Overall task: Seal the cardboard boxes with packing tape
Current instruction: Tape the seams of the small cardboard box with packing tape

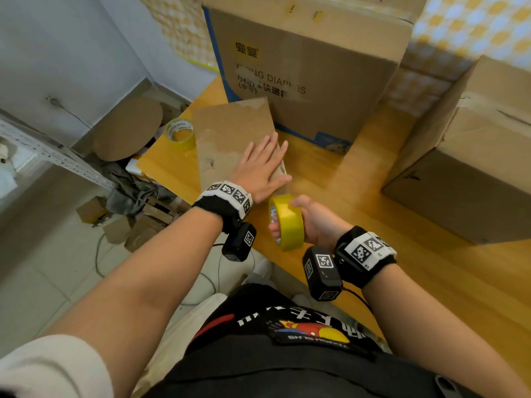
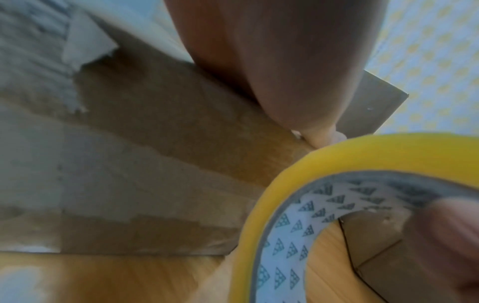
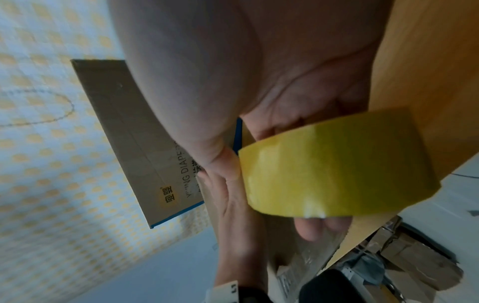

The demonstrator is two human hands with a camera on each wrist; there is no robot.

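A small flat cardboard box [image 1: 230, 130] lies on the wooden table [image 1: 416, 268]. My left hand [image 1: 263, 168] presses flat on its near right part, fingers straight and spread. In the left wrist view the box top [image 2: 155, 164] shows torn paper patches under my left hand [image 2: 279, 61]. Just in front of the box's near corner, my right hand [image 1: 304, 218] grips a yellow roll of packing tape [image 1: 287, 222], fingers through its core. In the right wrist view the tape roll [image 3: 337, 168] fills the middle. A clear strip runs from the roll toward the box corner.
A second tape roll [image 1: 180, 134] stands at the table's left edge beside the small box. A big diaper carton [image 1: 310, 70] stands behind it, and another large carton [image 1: 465, 156] is at the right. Cardboard scraps [image 1: 138, 222] litter the floor on the left.
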